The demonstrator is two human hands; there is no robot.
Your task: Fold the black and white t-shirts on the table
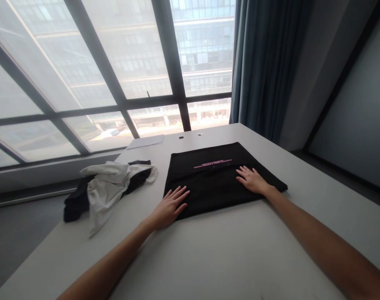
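Observation:
A black garment with pink lettering (211, 183) lies folded into a flat, roughly square shape on the white table (208, 254). Its near part is folded over, with the edge just below the lettering. On the near left corner rests my left hand (171, 206), fingers spread and palm down. My right hand (251, 180) lies flat on the right side of the cloth, its fingers stretched out. Neither hand grips anything. Which kind of garment it is, I cannot make out.
To the left, a crumpled white cloth (106, 183) lies with dark cloth (75, 202) at the table's left edge. White paper (146, 141) sits at the far edge, near a dark round hole (181, 137). Behind are windows and a blue curtain (265, 66).

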